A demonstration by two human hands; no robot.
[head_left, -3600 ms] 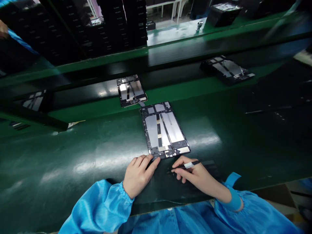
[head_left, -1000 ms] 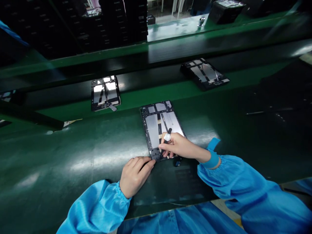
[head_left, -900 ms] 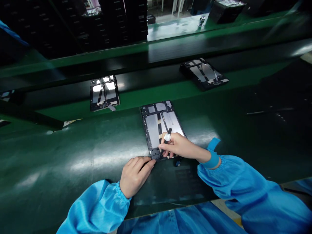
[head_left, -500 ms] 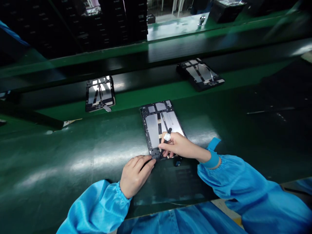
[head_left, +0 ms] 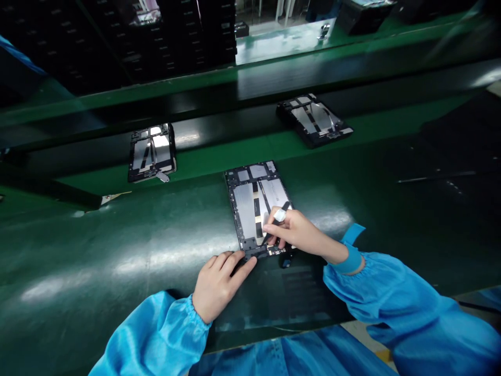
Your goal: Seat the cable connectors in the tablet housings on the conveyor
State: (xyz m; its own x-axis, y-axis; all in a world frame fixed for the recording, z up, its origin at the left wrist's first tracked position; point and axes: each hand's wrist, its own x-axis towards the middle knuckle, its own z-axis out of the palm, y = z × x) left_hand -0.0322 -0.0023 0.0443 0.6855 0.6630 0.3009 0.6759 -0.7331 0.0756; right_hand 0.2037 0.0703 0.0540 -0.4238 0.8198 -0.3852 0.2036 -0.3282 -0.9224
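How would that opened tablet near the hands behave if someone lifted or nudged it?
The opened tablet would probably stay stiff, as it looks flat and straight-edged. It seems fragile, since the ribbon cable down its middle lies exposed. Being broad and flat on the green work surface, it would likely slide rather than roll.

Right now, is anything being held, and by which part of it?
The right hand holds a slim dark tool by its shaft, between white wrap and tip. The left hand only touches the open tablet.

Opened silver-black tablet (head_left: 244, 209), flat on green bench (head_left: 117, 240); slim dark tool (head_left: 279, 214), tilted.
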